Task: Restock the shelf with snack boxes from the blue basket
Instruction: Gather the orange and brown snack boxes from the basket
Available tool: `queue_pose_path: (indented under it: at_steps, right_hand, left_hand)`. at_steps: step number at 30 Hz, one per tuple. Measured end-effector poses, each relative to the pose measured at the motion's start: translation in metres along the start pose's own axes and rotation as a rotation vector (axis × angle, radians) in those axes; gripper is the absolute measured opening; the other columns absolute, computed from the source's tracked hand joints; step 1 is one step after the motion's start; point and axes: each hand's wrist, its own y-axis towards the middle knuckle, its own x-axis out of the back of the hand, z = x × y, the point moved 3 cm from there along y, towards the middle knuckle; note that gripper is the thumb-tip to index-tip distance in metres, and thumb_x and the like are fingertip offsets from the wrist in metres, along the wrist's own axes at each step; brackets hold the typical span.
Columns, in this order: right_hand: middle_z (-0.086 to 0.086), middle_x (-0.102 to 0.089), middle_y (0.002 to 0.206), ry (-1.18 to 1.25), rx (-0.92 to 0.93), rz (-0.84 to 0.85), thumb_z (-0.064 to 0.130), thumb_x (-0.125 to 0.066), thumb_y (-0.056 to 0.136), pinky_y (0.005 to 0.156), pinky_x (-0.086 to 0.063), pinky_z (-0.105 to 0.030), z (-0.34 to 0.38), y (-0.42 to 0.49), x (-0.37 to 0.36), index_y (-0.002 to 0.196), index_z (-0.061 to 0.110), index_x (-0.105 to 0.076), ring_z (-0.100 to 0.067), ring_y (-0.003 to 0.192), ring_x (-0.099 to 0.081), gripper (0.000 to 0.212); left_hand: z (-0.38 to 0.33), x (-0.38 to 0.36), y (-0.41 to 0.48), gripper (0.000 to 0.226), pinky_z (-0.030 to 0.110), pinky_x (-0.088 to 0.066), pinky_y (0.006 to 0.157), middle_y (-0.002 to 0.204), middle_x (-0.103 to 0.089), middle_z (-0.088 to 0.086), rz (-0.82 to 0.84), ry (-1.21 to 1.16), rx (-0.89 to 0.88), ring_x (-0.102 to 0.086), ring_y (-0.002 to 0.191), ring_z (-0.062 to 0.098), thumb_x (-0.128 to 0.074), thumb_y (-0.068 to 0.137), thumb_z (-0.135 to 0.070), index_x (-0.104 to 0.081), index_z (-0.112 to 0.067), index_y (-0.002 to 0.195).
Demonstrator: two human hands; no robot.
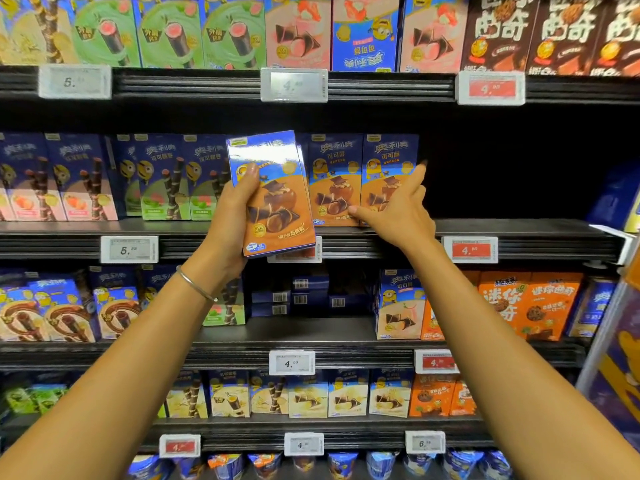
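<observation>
Both forearms reach up and forward toward the shelving. A thin metal bangle (195,284) sits on the left wrist.

Left hand (235,216): grips a blue and caramel-brown snack box (277,199) from below and from its left edge, with the thumb laid across the front. The box is held upright, tilted slightly left, in front of the second shelf (381,237) and clear of it. A second edge shows behind the box on its right side; I cannot tell whether that is another box.

Right hand (398,216): holds nothing, with the fingers straight and spread. The index fingertip is at the upper right corner of the rightmost of two matching boxes (384,174) standing on the second shelf. The thumb is against the lower front of their neighbour (334,178).

The held box overlaps the left side of that pair. Further left on the same shelf stand green-panelled wafer-stick boxes (162,178). On the shelf lip, a red price tag (471,250) is to the right and a white price tag (129,250) to the left.
</observation>
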Motion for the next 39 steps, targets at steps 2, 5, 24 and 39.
queue_pose_path:
  at_steps: [2, 5, 24, 39]
  right_hand:
    - [-0.014, -0.026, 0.158, -0.007, 0.000, 0.010, 0.080, -0.073, 0.062, 0.096, -0.047, -0.057, 0.000, 0.002, 0.000, 0.152, 0.022, 0.023, -0.040, 0.131, -0.051, 0.143]
    - [-0.017, -0.024, 0.158, 0.001, -0.025, 0.025, 0.081, -0.073, 0.059, 0.100, -0.045, -0.060, -0.001, 0.002, 0.000, 0.153, 0.020, 0.021, -0.042, 0.136, -0.044, 0.146]
    - [0.004, -0.068, 0.117, 0.642, 0.271, 0.280, 0.036, -0.077, 0.086, 0.090, -0.057, -0.034, 0.094, -0.084, 0.035, 0.130, 0.019, -0.055, -0.008, 0.104, -0.067, 0.051]
    - [0.004, -0.073, 0.111, 0.788, 0.067, 0.122, 0.032, -0.078, 0.087, 0.078, -0.060, -0.026, 0.018, -0.052, 0.058, 0.122, 0.018, -0.059, -0.009, 0.097, -0.073, 0.042]
  left_hand:
    - [-0.001, 0.000, 0.000, 0.034, 0.039, -0.065, 0.071, 0.105, -0.082, 0.009, -0.001, 0.003, 0.009, -0.080, 0.091, 0.027, -0.051, 0.108, -0.045, -0.072, -0.019, 0.115]
    - [-0.002, -0.001, -0.002, 0.033, 0.038, -0.065, 0.069, 0.103, -0.082, 0.008, -0.003, 0.010, 0.003, -0.081, 0.089, 0.026, -0.050, 0.109, -0.043, -0.070, -0.018, 0.117]
    - [-0.012, -0.032, -0.009, 0.081, 0.055, -0.054, 0.106, 0.141, -0.066, 0.015, -0.044, 0.023, -0.198, -0.068, 0.126, 0.034, -0.050, 0.092, -0.064, -0.044, -0.009, 0.152]
    - [-0.002, -0.021, 0.030, 0.041, 0.030, -0.063, 0.079, 0.117, -0.076, 0.002, -0.155, 0.174, -0.165, -0.078, 0.099, 0.014, -0.069, 0.101, -0.013, -0.053, -0.013, 0.139]
